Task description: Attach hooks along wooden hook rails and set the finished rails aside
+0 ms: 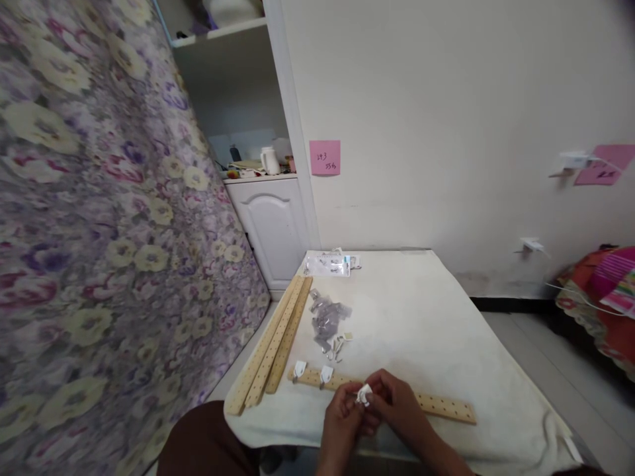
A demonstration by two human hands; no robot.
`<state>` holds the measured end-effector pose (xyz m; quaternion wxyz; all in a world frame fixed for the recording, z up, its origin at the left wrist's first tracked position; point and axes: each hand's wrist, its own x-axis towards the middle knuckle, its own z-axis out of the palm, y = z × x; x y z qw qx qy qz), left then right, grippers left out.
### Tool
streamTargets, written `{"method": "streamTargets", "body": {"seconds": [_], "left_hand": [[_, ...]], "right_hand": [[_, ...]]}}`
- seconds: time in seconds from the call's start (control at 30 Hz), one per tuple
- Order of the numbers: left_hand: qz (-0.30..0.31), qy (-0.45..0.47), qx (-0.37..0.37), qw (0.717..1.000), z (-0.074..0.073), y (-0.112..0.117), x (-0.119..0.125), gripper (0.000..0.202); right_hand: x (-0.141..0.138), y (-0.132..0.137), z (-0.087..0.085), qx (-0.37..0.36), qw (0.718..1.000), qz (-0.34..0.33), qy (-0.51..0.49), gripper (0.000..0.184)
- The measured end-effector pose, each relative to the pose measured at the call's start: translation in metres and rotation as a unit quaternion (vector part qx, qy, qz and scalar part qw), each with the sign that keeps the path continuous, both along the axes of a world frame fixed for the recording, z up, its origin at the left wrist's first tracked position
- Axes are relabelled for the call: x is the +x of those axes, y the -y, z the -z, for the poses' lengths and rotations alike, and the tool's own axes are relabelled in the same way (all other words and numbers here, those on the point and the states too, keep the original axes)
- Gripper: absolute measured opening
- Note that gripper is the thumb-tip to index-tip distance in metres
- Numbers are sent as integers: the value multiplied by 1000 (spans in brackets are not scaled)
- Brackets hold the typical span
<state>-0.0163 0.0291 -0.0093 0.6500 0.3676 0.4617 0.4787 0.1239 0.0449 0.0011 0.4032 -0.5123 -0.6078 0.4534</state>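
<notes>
Between my fingertips, close to the table's front edge, is a small white hook (364, 395). My left hand (343, 411) pinches it from the left and my right hand (395, 400) from the right; the fingers hide part of it. Behind my hands lies a long wooden strip with rows of holes (445, 406), its middle covered by them. At the strip's left end sit two white hooks, one (299, 369) near the tip and another (326, 375) beside it. Several small metal pieces (336, 349) are scattered farther back.
Three more perforated wooden strips (274, 334) lie along the table's left side. Crumpled clear plastic bags (327, 318) rest near them. Flat packaging (327, 266) lies at the far edge of the cloth-covered table (401, 311). A floral curtain (124, 231) hangs on the left.
</notes>
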Motion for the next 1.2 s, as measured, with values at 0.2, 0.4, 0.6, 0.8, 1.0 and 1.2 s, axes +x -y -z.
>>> {"method": "streamTargets", "body": {"seconds": [0.2,0.4,0.6,0.8,1.0,1.2], "left_hand": [[-1,-39,36,999,23,3,-1,54],[-33,-128,36,991,34,4,-12,41],[-38,-143,27,989,29,4,-20,29],[-14,-306,116,945,14,13,-29,17],[8,-416,191,889,6,20,-39,25],[19,-468,240,851,7,21,-43,28]], "right_hand": [[-5,-4,-3,-8,1000,1,24,12],[-8,-22,-6,21,995,-26,89,14],[-10,-43,2,19,991,-48,127,17],[-18,-52,5,10,989,-69,127,18],[-26,-50,5,30,984,-57,164,17],[-27,-50,11,53,978,-37,201,14]]}}
